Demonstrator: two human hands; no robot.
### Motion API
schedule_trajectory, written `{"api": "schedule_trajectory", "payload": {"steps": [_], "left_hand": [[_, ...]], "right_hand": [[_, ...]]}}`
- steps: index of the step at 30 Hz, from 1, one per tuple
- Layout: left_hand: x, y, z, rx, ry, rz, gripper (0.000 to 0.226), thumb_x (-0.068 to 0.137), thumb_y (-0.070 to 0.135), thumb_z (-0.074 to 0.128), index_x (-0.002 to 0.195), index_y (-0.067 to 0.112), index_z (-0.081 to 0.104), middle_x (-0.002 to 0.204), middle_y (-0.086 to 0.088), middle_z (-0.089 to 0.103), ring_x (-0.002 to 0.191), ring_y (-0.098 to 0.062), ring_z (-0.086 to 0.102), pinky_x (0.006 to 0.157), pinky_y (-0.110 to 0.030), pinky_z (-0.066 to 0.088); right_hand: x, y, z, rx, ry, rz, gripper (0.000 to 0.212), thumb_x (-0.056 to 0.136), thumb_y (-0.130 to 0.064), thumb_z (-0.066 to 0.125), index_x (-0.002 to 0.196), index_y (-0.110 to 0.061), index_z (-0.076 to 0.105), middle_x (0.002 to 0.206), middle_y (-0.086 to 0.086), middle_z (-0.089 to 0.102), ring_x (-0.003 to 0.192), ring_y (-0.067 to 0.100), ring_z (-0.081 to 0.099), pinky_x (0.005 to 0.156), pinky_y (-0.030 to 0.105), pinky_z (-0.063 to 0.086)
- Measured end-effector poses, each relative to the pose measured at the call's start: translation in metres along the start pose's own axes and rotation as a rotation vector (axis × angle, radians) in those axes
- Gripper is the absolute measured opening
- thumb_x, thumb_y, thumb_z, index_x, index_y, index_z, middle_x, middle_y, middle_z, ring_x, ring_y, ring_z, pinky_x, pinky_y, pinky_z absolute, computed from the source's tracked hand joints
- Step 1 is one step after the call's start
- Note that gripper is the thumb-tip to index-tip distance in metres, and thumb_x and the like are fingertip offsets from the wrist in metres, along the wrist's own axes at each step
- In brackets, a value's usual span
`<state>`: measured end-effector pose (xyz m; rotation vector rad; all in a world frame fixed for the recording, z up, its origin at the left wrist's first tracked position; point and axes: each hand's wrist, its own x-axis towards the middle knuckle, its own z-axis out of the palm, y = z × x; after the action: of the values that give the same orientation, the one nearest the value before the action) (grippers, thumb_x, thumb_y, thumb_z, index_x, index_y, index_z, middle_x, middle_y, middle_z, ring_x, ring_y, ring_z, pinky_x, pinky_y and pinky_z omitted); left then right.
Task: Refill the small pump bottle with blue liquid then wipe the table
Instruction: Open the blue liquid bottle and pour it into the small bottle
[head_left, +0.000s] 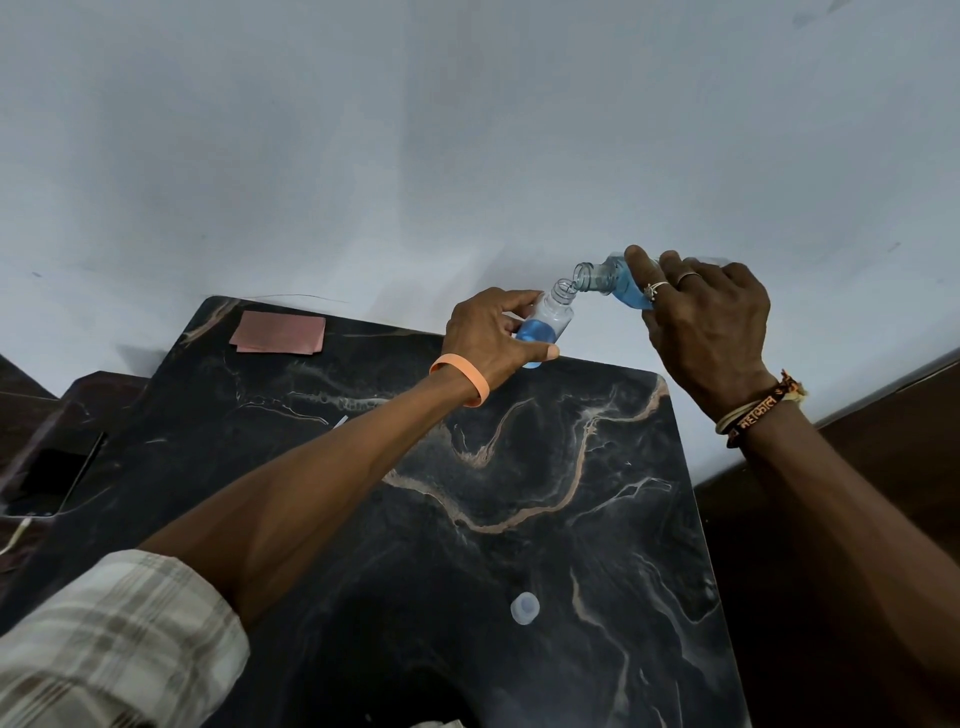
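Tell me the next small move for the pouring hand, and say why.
Probably keep the right hand tilting the larger bottle steadily, mouth over the small bottle. A thin stream runs between the two open necks, and the small bottle, held by the left hand, looks only about half full of blue liquid. Its neck is narrow, so a sharper tilt risks spilling onto the dark table.
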<state>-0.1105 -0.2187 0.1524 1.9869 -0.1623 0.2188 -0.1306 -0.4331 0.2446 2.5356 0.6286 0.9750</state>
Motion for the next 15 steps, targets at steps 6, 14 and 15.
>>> {"api": "schedule_trajectory", "payload": {"steps": [6, 14, 15], "left_hand": [[-0.0019, 0.001, -0.0008, 0.002, 0.004, 0.017, 0.063, 0.062, 0.039, 0.087, 0.119, 0.021, 0.066, 0.115, 0.0, 0.069, 0.091, -0.012, 0.065, 0.08, -0.02, 0.052], [-0.0025, 0.0025, -0.0019, 0.019, 0.0, 0.016, 0.062, 0.064, 0.039, 0.086, 0.12, 0.02, 0.065, 0.117, -0.001, 0.069, 0.095, -0.016, 0.066, 0.084, -0.028, 0.054], [-0.0024, 0.0027, -0.002, 0.022, 0.001, 0.017, 0.062, 0.064, 0.039, 0.086, 0.12, 0.02, 0.065, 0.117, -0.001, 0.069, 0.096, -0.017, 0.066, 0.084, -0.028, 0.054]], "right_hand": [[0.0003, 0.0004, -0.0013, -0.01, 0.001, -0.003, 0.05, 0.086, 0.0, 0.061, 0.135, -0.007, 0.06, 0.114, 0.025, 0.069, 0.09, 0.04, 0.069, 0.071, 0.041, 0.05], [0.0002, 0.0003, -0.0004, -0.015, -0.007, -0.003, 0.051, 0.086, -0.001, 0.062, 0.136, -0.007, 0.058, 0.116, 0.025, 0.068, 0.09, 0.039, 0.068, 0.071, 0.041, 0.05], [0.0003, 0.0002, -0.0007, -0.019, -0.009, -0.005, 0.051, 0.086, -0.001, 0.062, 0.137, -0.007, 0.058, 0.116, 0.025, 0.068, 0.09, 0.04, 0.068, 0.071, 0.041, 0.05]]}}
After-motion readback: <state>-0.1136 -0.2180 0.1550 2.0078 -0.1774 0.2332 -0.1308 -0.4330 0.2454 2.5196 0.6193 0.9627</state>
